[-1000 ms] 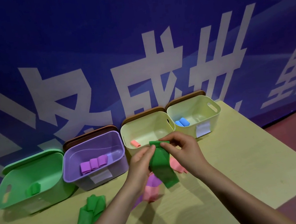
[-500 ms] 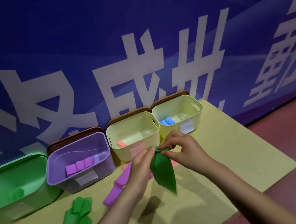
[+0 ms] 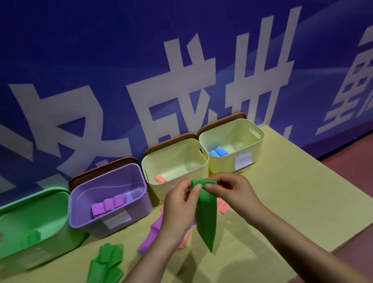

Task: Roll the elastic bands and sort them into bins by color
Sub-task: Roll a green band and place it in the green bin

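Left hand [image 3: 180,205] and right hand [image 3: 232,189] both pinch the top edge of a green band [image 3: 205,213], held above the table [image 3: 298,197]; its tail hangs to a point. Hands cover part of the loose purple band [image 3: 150,237] and pink bands [image 3: 223,206] lying beneath. Crumpled green bands [image 3: 106,265] lie left. Behind: green bin [image 3: 56,236], purple bin [image 3: 139,206] with purple rolls [image 3: 109,204], cream bin [image 3: 173,151] with a pink roll [image 3: 160,178], second cream bin [image 3: 230,132] with apparently two blue rolls [image 3: 218,152].

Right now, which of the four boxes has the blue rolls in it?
The pale yellow bin at the far right end of the row holds the blue rolls. Its yellow neighbour holds a pink roll; the others are purple and green.
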`<action>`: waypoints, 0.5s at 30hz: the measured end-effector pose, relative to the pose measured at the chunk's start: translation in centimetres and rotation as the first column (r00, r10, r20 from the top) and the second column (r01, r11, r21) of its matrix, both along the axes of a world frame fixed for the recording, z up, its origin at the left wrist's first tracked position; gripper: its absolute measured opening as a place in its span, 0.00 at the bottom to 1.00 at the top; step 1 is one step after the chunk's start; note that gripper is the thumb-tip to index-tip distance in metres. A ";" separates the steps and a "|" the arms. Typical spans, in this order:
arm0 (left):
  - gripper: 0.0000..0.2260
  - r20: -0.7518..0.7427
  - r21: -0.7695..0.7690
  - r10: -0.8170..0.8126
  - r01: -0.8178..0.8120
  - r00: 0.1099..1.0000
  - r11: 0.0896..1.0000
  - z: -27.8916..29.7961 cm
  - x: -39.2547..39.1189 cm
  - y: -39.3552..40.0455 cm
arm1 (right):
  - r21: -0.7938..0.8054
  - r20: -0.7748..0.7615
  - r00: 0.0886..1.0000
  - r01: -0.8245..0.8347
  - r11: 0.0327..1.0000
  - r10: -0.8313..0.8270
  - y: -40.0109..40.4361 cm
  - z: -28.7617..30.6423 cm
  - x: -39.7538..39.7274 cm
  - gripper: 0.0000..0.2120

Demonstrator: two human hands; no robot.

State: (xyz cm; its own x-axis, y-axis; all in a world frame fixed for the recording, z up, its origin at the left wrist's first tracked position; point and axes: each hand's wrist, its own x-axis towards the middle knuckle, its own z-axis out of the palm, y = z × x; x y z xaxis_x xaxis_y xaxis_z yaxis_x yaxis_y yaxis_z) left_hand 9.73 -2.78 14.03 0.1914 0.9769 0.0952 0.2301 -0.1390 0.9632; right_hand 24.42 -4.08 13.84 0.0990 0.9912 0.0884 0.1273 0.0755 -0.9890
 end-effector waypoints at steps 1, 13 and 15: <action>0.14 -0.060 0.052 0.001 0.003 0.998 0.999 -0.2 -0.3 0.2 | 0.004 -0.018 1.000 -0.009 1.000 0.009 0.0 0.0 -0.4 0.12; 0.08 0.433 -0.257 0.043 0.078 0.900 0.963 1.0 -2.4 1.8 | 0.065 -0.242 0.968 -0.047 0.997 0.062 2.1 1.7 -3.5 0.06; 0.13 0.424 -0.318 0.009 0.140 0.906 0.938 0.9 -2.7 1.9 | 0.074 -0.241 0.970 -0.009 0.997 0.027 2.6 2.2 -3.5 0.09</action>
State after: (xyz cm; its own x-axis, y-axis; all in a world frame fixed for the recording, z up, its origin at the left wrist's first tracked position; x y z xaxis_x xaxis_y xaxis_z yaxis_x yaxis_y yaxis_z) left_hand 7.00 -0.92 14.98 0.2722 0.9506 -0.1493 -0.1963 0.2067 0.9585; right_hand 20.88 -1.50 16.02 0.1085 0.9848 0.1355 -0.1164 0.1480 -0.9821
